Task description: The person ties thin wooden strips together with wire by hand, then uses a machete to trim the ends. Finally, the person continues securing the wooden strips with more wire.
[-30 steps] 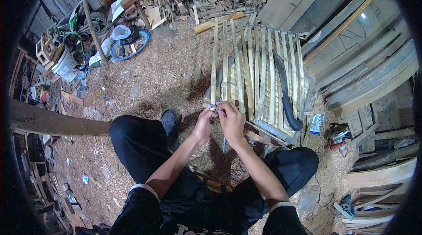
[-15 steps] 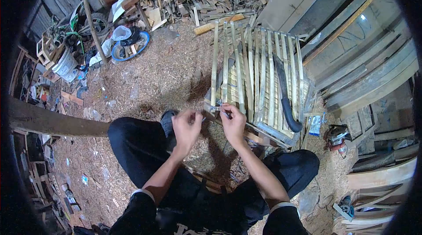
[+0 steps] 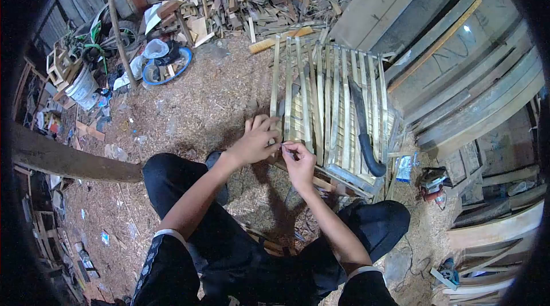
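Both hands meet at the near left corner of a rack of pale wooden slats (image 3: 318, 100). My left hand (image 3: 255, 141) reaches over that corner with bent fingers. Its thumb side lies close to my right fingertips, and what it grips is hidden. Thumb and fingers of my right hand (image 3: 299, 163) are pinched together beside the slat ends, on something too small to make out. Across the right part of the rack lies a long dark tool with a curved black handle (image 3: 371, 158).
Wood scraps (image 3: 252, 8) are heaped at the back wall. A blue-rimmed basin (image 3: 184, 65) and a white bucket (image 3: 82, 93) stand at the left. A wooden beam (image 3: 74, 160) juts in from the left. Boards (image 3: 481, 100) and a red power tool (image 3: 434, 183) are at the right.
My left hand has moved up and right to the rack's corner, beside my right hand. My right hand has dropped slightly. The view has shifted a little.
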Demonstrator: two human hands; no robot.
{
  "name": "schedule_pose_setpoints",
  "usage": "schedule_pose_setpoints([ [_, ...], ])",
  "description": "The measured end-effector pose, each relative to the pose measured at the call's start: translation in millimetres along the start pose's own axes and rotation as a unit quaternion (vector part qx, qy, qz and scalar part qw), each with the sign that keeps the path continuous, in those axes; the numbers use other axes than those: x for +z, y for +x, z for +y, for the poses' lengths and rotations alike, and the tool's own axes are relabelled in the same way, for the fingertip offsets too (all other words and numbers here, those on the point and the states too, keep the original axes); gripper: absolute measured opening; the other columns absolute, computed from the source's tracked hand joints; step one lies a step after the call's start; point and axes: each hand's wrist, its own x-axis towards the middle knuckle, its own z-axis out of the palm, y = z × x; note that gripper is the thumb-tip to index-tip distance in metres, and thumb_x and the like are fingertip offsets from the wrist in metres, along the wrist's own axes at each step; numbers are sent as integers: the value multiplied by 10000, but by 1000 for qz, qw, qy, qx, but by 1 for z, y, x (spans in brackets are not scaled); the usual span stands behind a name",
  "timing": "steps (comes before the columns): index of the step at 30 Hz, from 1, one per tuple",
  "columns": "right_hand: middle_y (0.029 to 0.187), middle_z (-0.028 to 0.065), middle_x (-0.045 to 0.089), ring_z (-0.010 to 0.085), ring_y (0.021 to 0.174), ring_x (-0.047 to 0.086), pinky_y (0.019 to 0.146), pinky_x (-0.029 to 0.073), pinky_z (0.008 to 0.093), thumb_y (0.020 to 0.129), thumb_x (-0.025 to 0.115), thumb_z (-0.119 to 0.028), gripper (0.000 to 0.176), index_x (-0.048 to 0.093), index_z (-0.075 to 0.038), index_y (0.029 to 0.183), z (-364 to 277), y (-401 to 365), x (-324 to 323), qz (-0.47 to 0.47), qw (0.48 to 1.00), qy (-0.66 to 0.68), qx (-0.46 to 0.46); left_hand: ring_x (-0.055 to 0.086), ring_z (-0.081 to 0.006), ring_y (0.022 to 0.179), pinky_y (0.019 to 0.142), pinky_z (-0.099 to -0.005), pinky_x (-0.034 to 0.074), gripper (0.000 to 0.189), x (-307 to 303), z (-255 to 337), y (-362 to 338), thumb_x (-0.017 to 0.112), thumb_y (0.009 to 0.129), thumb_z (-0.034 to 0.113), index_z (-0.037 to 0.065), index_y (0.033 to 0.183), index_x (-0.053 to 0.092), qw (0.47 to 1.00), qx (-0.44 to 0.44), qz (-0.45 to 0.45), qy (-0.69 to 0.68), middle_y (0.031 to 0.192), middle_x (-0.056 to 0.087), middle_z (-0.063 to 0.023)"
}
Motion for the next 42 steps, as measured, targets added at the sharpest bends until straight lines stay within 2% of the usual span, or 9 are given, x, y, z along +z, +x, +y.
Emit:
schedule_pose_setpoints([
  [3, 978, 66, 701, 63, 730, 613, 629, 509, 221, 929, 670, 23, 50, 644, 37, 969, 10, 5, 4, 12, 997, 0, -73, 365, -345, 1338, 1104, -524, 242, 201, -11, 2, 7, 705, 884, 257, 81, 977, 677, 999, -17, 0, -30, 1386, 496, -115],
  [8, 996, 123, 682, 84, 459, 524, 391, 388, 254, 988, 625, -52, 92, 583, 26, 1012, -4, 4, -5, -19, 991, 104, 83, 494, -263, 1184, 1018, -481, 276, 199, -13, -1, 11, 718, 884, 270, 86, 954, 695, 991, -66, -45, -106, 1050, 634, -73],
  [16, 920, 111, 655, 93, 503, 554, 416, 426, 248, 987, 637, -71, 129, 587, 47, 1000, -23, 5, -11, -26, 993, 63, 93, 624, -204, 765, 925, -376, 342, 207, -11, -8, 14, 759, 826, 278, 80, 853, 704, 979, -66, -3, -191, 770, 654, -59],
  [26, 805, 92, 646, 117, 524, 598, 442, 449, 274, 961, 607, 25, 28, 593, 39, 942, -21, 7, -19, -43, 996, -68, 45, 649, -257, 744, 937, -426, 435, 246, -22, 5, 10, 719, 870, 177, 15, 738, 590, 963, -93, 17, -253, 791, 652, -82],
  [29, 825, 186, 672, 275, 653, 662, 592, 496, 396, 886, 647, 64, 93, 597, 39, 961, -14, 7, -19, -35, 984, -174, -7, 664, -234, 804, 884, -400, 489, 129, -38, 21, 6, 679, 904, 111, 11, 880, 601, 981, -5, 112, -156, 898, 665, -103],
  [32, 844, 208, 678, 345, 745, 669, 670, 503, 411, 867, 647, 62, 111, 597, 34, 962, -22, 6, -22, -49, 977, -206, -31, 666, -181, 903, 837, -342, 513, 161, -49, 34, 3, 654, 928, 87, 16, 1049, 575, 944, -111, 40, -309, 990, 670, -110],
  [38, 707, 106, 627, 136, 518, 580, 482, 431, 300, 927, 644, 2, 59, 593, 20, 949, -27, 10, -23, -49, 968, -215, -120, 653, -179, 989, 867, -345, 497, 321, -27, 26, -1, 567, 1016, 100, 51, 1309, 444, 877, -103, 62, -464, 1040, 660, -91],
  [41, 875, 201, 694, 355, 764, 676, 692, 507, 410, 921, 641, -2, 70, 591, 24, 961, -28, 13, -24, -86, 983, -159, -19, 609, -155, 921, 804, -319, 485, 390, -11, 15, 1, 525, 1049, 158, 65, 1398, 379, 814, -86, 72, -570, 975, 625, -51],
  [42, 847, 177, 694, 307, 745, 681, 697, 517, 387, 947, 628, -14, 63, 581, 23, 965, -32, 14, -25, -95, 982, -161, -9, 588, -145, 905, 806, -313, 479, 407, -11, 16, 2, 512, 1054, 175, 68, 1422, 374, 804, -98, 75, -582, 969, 599, -44],
])
